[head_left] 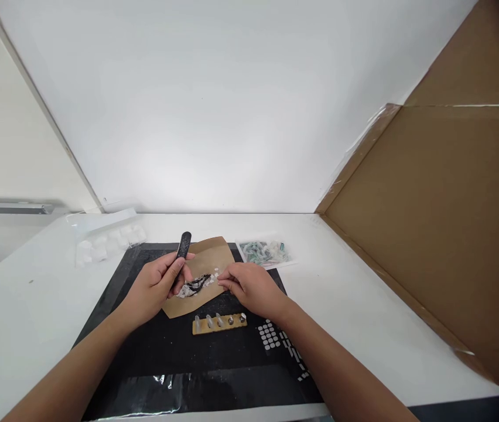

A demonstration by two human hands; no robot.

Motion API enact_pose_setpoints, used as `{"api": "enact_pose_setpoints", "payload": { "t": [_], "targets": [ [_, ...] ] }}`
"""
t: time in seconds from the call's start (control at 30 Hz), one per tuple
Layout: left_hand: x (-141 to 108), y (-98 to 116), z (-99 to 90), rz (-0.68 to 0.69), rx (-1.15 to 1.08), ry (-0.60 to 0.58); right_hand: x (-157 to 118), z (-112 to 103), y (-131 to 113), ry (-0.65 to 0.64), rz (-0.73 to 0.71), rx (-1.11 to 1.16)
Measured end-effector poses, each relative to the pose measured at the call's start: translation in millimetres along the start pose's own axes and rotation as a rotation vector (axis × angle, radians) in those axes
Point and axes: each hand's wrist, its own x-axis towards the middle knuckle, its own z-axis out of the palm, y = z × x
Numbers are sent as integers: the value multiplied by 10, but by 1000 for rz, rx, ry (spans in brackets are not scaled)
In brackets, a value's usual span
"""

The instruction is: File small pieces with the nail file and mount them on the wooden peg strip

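Note:
My left hand (157, 283) is closed around a black flat bar with a rounded end (183, 245), which sticks up above the thumb. Its fingertips reach over a small heap of black and whitish scraps (194, 285) on a sheet of brown paper (211, 251). At the paper's right side, my right hand (252, 285) has thumb and fingers pinched together beside small white pieces (212, 278). What the pinch holds, if anything, is too small to make out. Closer to me lies a yellowish strip (220, 324) bearing several upright clear and metallic pieces.
Under the paper spreads a black mat (161, 351) with a glossy near edge. White stickers or tabs (269, 335) lie in rows by my right forearm. A white tray of greenish and clear bits (265, 252) stands behind; clear plastic packaging (111, 241) is at left. Cardboard (429, 223) walls the right.

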Motion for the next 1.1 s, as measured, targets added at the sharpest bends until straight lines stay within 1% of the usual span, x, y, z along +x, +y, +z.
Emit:
{"api": "enact_pose_setpoints", "payload": {
  "t": [0.13, 0.57, 0.87, 1.1],
  "targets": [
    [3, -3, -1, 36, 89, -40, 1, -6, -9, -9, 6, -1],
    [-4, -50, 18, 56, 185, -107, 0, -6, -18, 11, -29, -7],
    [-19, -28, 37, 29, 114, -89, -5, -21, -30, 22, -37, -38],
    [-22, -56, 54, 11, 117, -108, -3, 21, -15, 44, -53, -58]
  ]
}}
